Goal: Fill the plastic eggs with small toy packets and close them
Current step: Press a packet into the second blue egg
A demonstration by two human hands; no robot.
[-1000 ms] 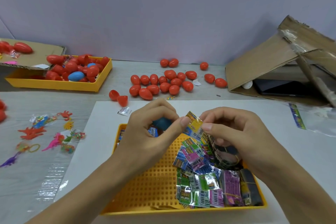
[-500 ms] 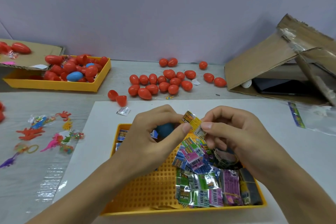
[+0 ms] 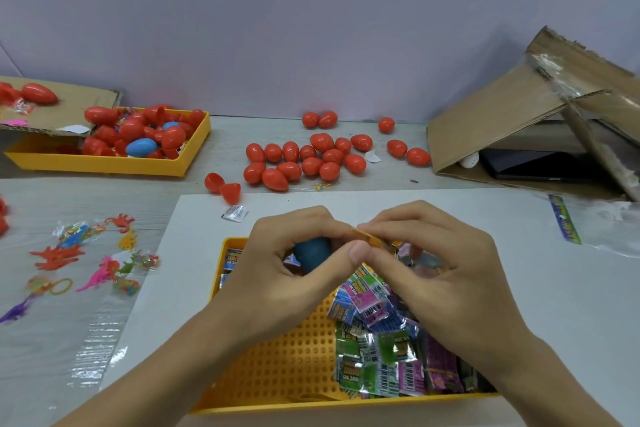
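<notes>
Over the near yellow tray (image 3: 277, 371) of toy packets (image 3: 377, 357), an orange packet (image 3: 372, 238) is pinched between both thumbs and forefingers; the left hand (image 3: 277, 274) also cups a blue egg half (image 3: 311, 253), the right hand (image 3: 440, 274) curled alongside. Filling is judged underway; the packet must next be folded in. Closed red eggs (image 3: 311, 159) lie far behind.

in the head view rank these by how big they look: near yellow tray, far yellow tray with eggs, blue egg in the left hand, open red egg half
1. near yellow tray, closest to the camera, so partly inflated
2. far yellow tray
3. blue egg in the left hand, partly hidden
4. open red egg half, looks similar to the blue egg, so unsure
</notes>
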